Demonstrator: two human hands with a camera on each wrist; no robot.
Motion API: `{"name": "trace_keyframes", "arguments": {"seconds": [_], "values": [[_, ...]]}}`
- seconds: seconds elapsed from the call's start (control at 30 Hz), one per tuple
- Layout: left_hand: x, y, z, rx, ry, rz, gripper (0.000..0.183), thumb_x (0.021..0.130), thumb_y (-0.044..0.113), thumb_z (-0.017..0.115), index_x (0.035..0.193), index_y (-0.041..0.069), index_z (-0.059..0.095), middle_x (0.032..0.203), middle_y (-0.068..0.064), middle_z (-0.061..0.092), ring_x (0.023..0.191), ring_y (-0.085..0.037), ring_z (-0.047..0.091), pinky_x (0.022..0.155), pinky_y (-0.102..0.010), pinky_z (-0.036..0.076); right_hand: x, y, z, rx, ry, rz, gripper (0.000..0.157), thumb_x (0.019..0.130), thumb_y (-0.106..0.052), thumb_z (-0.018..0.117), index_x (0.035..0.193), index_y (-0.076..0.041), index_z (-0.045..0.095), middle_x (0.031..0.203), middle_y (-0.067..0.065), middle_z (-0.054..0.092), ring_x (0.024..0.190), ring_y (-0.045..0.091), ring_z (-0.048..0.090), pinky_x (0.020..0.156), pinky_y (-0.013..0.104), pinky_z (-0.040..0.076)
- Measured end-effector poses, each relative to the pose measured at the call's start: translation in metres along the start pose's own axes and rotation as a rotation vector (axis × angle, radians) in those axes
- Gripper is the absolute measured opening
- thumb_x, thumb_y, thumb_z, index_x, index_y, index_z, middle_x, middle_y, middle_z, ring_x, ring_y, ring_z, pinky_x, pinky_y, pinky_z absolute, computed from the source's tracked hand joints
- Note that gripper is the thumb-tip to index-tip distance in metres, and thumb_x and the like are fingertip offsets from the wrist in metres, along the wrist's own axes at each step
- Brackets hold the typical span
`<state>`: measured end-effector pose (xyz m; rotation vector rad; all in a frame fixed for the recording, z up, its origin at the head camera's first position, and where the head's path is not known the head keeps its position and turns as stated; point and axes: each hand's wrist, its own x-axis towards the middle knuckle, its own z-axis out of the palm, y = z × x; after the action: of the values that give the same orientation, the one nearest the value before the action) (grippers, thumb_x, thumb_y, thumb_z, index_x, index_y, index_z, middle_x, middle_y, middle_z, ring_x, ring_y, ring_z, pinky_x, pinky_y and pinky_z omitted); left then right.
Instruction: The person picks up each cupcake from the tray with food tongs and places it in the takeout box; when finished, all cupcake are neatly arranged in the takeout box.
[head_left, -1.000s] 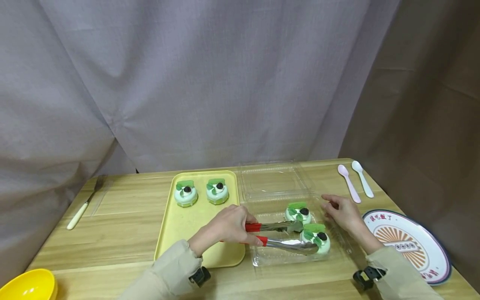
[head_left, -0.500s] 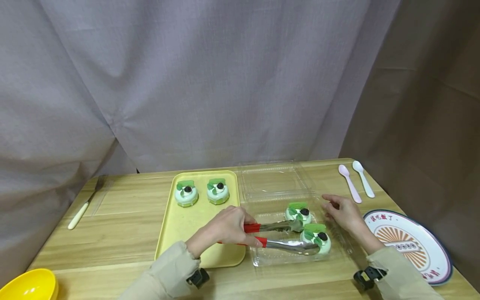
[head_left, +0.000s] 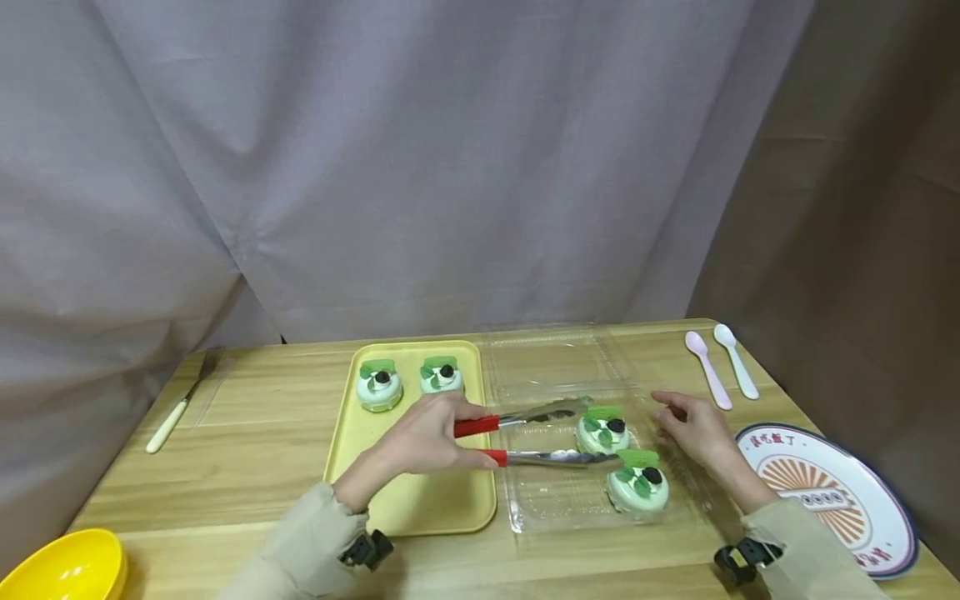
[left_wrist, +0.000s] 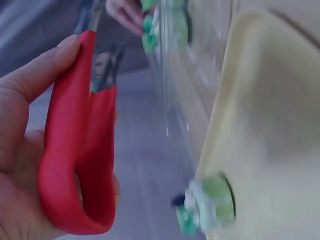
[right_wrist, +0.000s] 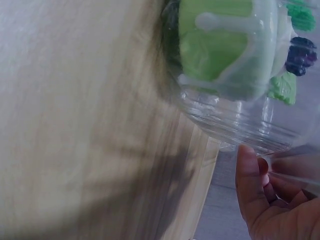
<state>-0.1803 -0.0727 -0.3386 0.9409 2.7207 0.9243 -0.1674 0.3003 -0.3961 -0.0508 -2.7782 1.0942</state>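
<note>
My left hand point(head_left: 427, 433) holds a pair of tongs point(left_wrist: 67, 160) by the red handles, thumb on one side. The metal arms are spread, reaching over the clear plastic clamshell box point(head_left: 517, 508). Inside the box's right part sit two pale green cakes, a rear cake point(head_left: 602, 435) and a front cake point(head_left: 637, 493), each topped with a dark berry and green leaves. The tong tips are beside these cakes, not squeezing either. At the box's right rim, my right hand point(head_left: 693, 429) pinches the clear edge between thumb and fingers; the right wrist view shows it close by.
A yellow tray point(head_left: 412, 515) left of the box carries a left cake point(head_left: 378, 390) and a right cake point(head_left: 441, 379). Far right are a pink spoon point(head_left: 708, 371), a white spoon point(head_left: 737, 361) and a printed plate point(head_left: 885, 508). A cream-handled fork-like utensil point(head_left: 168, 425) and yellow bowl point(head_left: 67, 567) lie left.
My left hand has moved left, drawing the tongs back and spreading their arms. The front cake has been let go and stays in the box. My right hand remains at the rim.
</note>
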Motion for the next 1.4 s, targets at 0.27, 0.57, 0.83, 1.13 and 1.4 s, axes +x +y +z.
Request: {"name": "trace_keyframes", "arguments": {"seconds": [0.27,0.57,0.83,1.13,1.4], "values": [[-0.031,-0.08,-0.062,0.043,0.207,-0.084,0.061,0.073,0.028,0.085,0.125,0.001,0.065,0.099,-0.013,0.066,0.081,-0.019,0.055,0.068,-0.028,0.044,0.001,0.001,0.001,0.009,-0.007,-0.005,0.037,0.095,-0.003,0.057,0.125,0.018,0.053,0.08,0.021,0.067,0.057,-0.002,0.057,0.054,0.019,0.05],[-0.071,-0.16,-0.107,0.121,0.24,-0.199,0.064,0.073,0.023,0.086,0.125,-0.005,0.063,0.109,-0.022,0.068,0.09,-0.025,0.061,0.074,-0.032,0.047,0.0,0.002,-0.002,0.011,-0.017,0.015,0.04,0.097,-0.006,0.056,0.128,0.018,0.051,0.08,0.02,0.067,0.057,-0.001,0.058,0.054,0.02,0.051],[-0.088,-0.185,-0.115,0.221,0.188,-0.225,0.064,0.07,0.029,0.087,0.121,-0.003,0.065,0.108,-0.021,0.067,0.093,-0.031,0.062,0.075,-0.036,0.045,0.001,0.002,0.0,0.022,-0.02,0.021,0.039,0.096,-0.005,0.056,0.128,0.017,0.052,0.08,0.018,0.067,0.058,-0.001,0.057,0.054,0.019,0.05],[-0.091,-0.193,-0.105,0.245,0.183,-0.219,0.062,0.07,0.029,0.087,0.12,-0.003,0.067,0.095,-0.009,0.063,0.077,-0.016,0.051,0.064,-0.024,0.037,0.002,0.002,0.001,0.024,-0.021,0.017,0.039,0.097,-0.004,0.054,0.128,0.018,0.051,0.079,0.018,0.066,0.058,-0.003,0.056,0.054,0.019,0.051],[-0.092,-0.195,-0.1,0.297,0.227,-0.167,0.057,0.069,0.028,0.087,0.115,-0.002,0.069,0.091,-0.007,0.065,0.074,-0.014,0.052,0.064,-0.024,0.037,0.002,0.002,0.001,0.017,-0.016,0.023,0.038,0.097,-0.005,0.055,0.128,0.018,0.052,0.08,0.019,0.066,0.058,-0.003,0.055,0.054,0.019,0.051]]}}
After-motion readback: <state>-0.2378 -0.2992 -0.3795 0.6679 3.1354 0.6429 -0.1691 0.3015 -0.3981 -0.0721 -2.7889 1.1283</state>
